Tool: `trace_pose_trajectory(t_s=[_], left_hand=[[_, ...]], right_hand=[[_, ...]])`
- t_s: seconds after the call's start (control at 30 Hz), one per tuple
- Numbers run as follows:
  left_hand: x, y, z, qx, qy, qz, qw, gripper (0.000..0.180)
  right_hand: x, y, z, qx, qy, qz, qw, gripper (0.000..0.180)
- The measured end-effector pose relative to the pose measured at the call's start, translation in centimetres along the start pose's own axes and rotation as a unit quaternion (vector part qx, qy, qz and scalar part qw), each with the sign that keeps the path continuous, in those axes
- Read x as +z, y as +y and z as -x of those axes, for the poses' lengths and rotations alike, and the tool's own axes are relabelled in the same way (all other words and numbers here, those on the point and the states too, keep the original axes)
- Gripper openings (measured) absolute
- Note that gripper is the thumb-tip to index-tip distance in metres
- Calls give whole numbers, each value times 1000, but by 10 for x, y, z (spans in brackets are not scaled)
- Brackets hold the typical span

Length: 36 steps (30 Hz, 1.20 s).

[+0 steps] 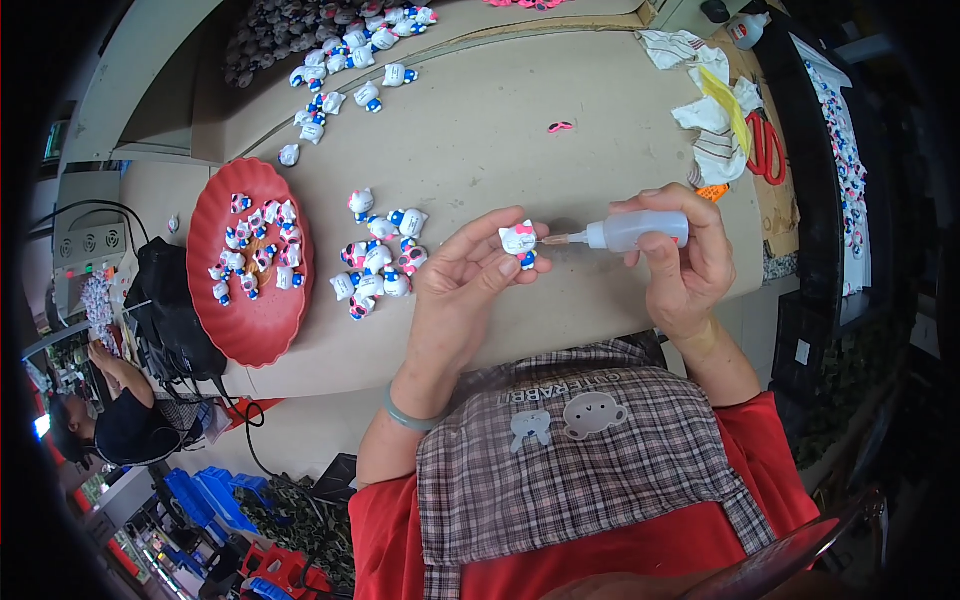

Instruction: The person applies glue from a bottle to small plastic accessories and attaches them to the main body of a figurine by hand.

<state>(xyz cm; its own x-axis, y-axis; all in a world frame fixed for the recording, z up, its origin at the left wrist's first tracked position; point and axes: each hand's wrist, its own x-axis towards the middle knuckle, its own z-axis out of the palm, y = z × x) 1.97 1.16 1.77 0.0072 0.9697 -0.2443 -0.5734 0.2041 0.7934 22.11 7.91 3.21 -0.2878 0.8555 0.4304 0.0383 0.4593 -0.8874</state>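
A small white cat figurine sits pinched in the left hand; the right hand (at three o'clock) grips a squeeze bottle, its nozzle touching the figurine.

Heap of figurines cut off above

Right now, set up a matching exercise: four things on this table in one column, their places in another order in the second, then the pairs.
1. figurine
2. squeeze bottle
3. red tray
4. scissors

A. far right edge, beside rags
B. in the right hand
C. table's left side, holding figurines
D. in the left hand

Pairs: 1-D, 2-B, 3-C, 4-A
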Motion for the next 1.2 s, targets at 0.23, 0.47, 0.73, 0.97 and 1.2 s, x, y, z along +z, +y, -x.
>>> trace_pose_trajectory(t_s=[0.23,0.47,0.73,0.97,1.2], left_hand=[[1,1,-1,-6,-9,-9,1000,38],[0,1,-1,-7,-9,-18,1000,37],[0,0,-2,-5,-8,-17,1000,36],[0,0,-2,-6,-6,-26,1000,35],[-4,-2,-1,3,-6,-30,1000,33]], right_hand=[[3,1,-1,-33,9,17,999,30],[2,2,0,-28,9,24,999,29],[2,1,1,-2,-2,23,1000,29],[3,2,1,-14,12,19,1000,29],[3,3,0,-14,20,24,999,30]])
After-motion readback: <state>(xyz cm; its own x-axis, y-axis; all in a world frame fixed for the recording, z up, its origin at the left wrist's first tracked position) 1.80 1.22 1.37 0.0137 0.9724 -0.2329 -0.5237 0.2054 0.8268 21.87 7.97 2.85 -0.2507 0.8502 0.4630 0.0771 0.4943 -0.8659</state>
